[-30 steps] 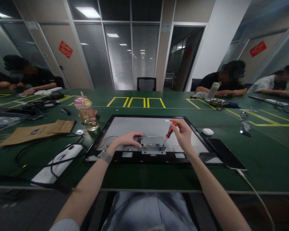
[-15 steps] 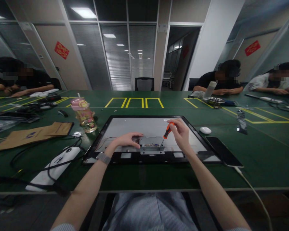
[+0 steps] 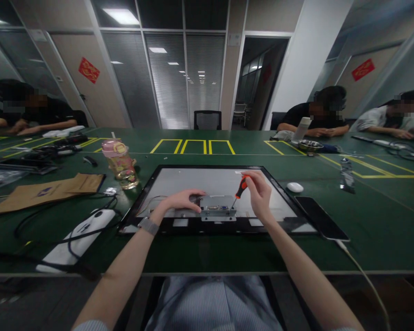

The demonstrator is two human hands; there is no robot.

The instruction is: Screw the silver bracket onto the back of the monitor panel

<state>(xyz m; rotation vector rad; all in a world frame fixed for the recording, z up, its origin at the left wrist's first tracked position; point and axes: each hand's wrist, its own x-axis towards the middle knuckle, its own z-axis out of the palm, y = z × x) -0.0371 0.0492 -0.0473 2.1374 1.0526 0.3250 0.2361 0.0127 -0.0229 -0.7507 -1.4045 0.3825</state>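
A monitor panel [image 3: 214, 181] lies face down on the green table [image 3: 365, 220] in front of me, grey back in a black frame. A small metal connector box [image 3: 218, 207] sits near its front edge. My left hand [image 3: 181, 201] rests flat on the panel with its fingertips against the box's left end. My right hand [image 3: 258, 193] pinches an orange-and-black screwdriver [image 3: 239, 189], whose tip points down at the box's right end.
A black phone [image 3: 319, 217] on a white cable and a white mouse [image 3: 295, 187] lie to the right. At left stand a pink-lidded bottle [image 3: 120, 165], a brown paper bag [image 3: 48, 188], a white device [image 3: 76, 236] and black cables. Other people sit at the far corners.
The hands have stayed on the box and the screwdriver has barely shifted at the box's right end. The view itself moved slightly.
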